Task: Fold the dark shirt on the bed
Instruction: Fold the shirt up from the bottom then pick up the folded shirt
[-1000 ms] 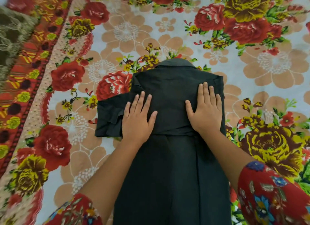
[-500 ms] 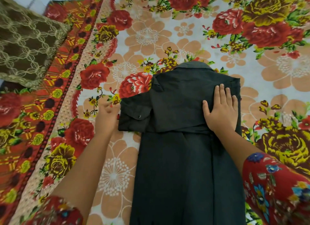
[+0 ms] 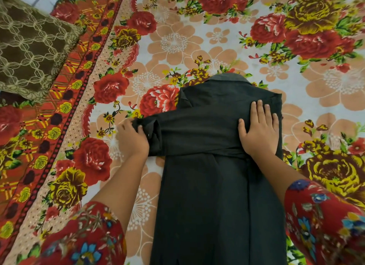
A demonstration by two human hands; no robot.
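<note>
Two hands on the dark shirt [image 3: 217, 195], laid flat mid-bed [image 3: 177, 43].
Sleeve [image 3: 160, 134] end pinched in left hand [image 3: 132, 140] fingers [image 3: 126, 124]; right hand [image 3: 258, 134] spread flat, gripping nothing, pinning the shoulder. Best pulled taut, then laid across squarely.

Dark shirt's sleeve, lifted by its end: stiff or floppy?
Likely floppy: the sleeve bunches where the left hand grips it. Probably light: the dark shirt lies in thin flat layers. May shift on the bedsheet, hence perhaps the right hand pressing flat.
</note>
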